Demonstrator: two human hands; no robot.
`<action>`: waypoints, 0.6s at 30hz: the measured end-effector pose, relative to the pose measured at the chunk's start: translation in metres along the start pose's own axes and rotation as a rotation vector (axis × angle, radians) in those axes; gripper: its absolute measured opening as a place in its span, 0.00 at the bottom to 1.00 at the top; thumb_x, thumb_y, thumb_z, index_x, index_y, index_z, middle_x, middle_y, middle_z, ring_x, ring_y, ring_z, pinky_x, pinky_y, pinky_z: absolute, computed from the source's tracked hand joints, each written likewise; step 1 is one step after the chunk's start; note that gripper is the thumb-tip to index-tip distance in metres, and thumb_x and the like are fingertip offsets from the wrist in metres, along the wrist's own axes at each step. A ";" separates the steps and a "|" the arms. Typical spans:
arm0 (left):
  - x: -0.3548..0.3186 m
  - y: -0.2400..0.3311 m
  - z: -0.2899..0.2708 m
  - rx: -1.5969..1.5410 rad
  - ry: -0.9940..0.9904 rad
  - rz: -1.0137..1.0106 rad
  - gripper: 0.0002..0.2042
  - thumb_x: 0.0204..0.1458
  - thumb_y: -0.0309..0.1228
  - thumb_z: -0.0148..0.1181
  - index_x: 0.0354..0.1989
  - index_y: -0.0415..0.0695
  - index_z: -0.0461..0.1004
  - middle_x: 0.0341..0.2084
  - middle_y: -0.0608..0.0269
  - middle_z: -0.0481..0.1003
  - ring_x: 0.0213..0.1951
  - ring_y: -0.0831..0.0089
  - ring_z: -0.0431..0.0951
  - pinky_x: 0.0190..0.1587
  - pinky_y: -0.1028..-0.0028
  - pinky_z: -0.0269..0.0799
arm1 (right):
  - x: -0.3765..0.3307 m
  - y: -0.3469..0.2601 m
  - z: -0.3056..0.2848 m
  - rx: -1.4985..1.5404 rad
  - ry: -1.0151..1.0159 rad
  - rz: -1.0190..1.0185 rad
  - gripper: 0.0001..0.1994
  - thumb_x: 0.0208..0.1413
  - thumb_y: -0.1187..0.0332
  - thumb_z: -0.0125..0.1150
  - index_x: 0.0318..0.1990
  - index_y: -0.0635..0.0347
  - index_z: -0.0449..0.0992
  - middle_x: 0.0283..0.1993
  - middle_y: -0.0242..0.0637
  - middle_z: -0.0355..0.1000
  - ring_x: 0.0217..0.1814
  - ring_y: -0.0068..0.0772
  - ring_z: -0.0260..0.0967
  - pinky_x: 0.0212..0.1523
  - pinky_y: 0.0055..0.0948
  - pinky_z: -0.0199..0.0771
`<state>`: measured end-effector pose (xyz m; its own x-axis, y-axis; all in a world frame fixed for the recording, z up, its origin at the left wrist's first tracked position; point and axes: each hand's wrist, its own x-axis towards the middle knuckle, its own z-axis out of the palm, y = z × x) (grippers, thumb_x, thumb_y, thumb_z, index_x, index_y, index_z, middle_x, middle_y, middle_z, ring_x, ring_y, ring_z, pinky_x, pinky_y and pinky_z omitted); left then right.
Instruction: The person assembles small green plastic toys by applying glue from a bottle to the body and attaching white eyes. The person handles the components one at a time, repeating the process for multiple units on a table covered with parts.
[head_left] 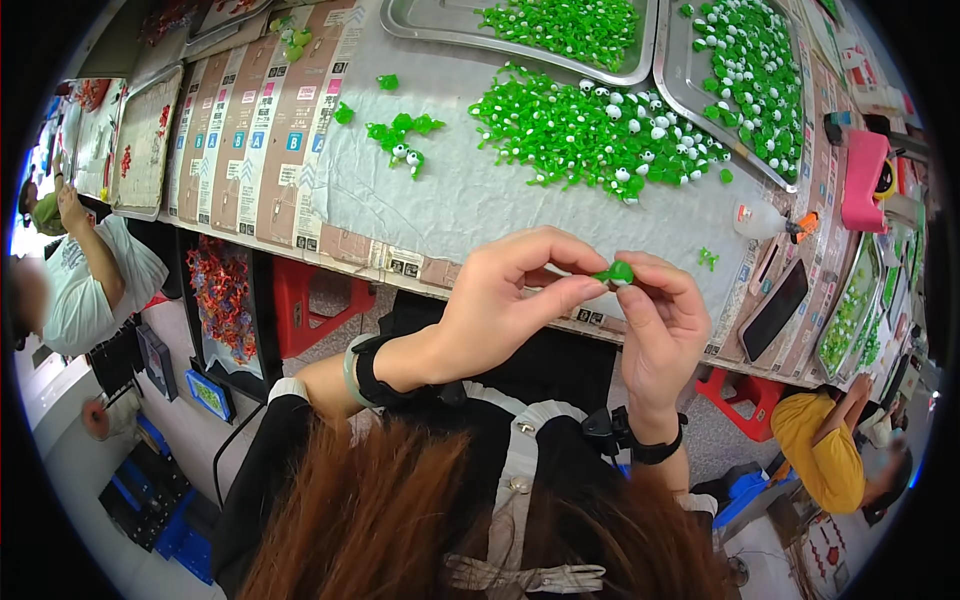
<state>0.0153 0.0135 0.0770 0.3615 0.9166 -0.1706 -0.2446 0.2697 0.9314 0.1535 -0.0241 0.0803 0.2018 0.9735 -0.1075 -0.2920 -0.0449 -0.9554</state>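
Note:
In front of me, above the table's near edge, I hold a small green plastic figure (617, 271) with a touch of white on it. My left hand (515, 285) pinches its left side between thumb and fingertips. My right hand (665, 315) is closed on its right side the same way; the fingers partly cover it. Past my hands lies a loose pile of green frog-like figures (540, 125), its right part mixed with white eye pieces (660, 128). A smaller cluster of finished-looking green pieces (400, 135) lies to the left.
Two metal trays (652, 50) of green pieces stand at the back. On the right are a squeeze bottle with an orange tip (765, 222), a dark phone (775, 310) and a pink tape dispenser (865, 180). Red stools (300, 305) stand below. People work at both sides.

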 end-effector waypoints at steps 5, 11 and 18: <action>0.005 0.003 -0.004 0.492 -0.053 0.480 0.08 0.33 0.17 0.57 0.26 0.39 0.70 0.25 0.60 0.69 0.28 0.70 0.71 0.27 0.79 0.67 | 0.001 0.002 -0.002 0.176 -0.019 0.076 0.08 0.42 0.84 0.48 0.33 0.68 0.67 0.40 0.46 0.64 0.39 0.27 0.64 0.40 0.21 0.63; 0.002 0.003 -0.002 0.424 -0.035 0.407 0.07 0.36 0.17 0.55 0.27 0.37 0.69 0.25 0.59 0.70 0.28 0.73 0.71 0.29 0.78 0.67 | 0.001 0.002 0.001 0.211 0.000 0.095 0.07 0.42 0.83 0.48 0.32 0.68 0.67 0.36 0.43 0.65 0.37 0.26 0.64 0.39 0.20 0.64; 0.001 0.013 -0.002 -0.143 -0.046 -0.249 0.05 0.44 0.19 0.49 0.30 0.32 0.67 0.25 0.58 0.70 0.29 0.76 0.72 0.32 0.80 0.70 | 0.002 -0.001 0.000 0.253 0.036 0.262 0.05 0.47 0.75 0.48 0.31 0.68 0.67 0.27 0.36 0.66 0.27 0.21 0.62 0.30 0.18 0.61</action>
<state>0.0107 0.0183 0.0878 0.4661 0.8035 -0.3704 -0.2662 0.5266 0.8074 0.1538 -0.0217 0.0807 0.1209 0.9275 -0.3536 -0.5597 -0.2305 -0.7960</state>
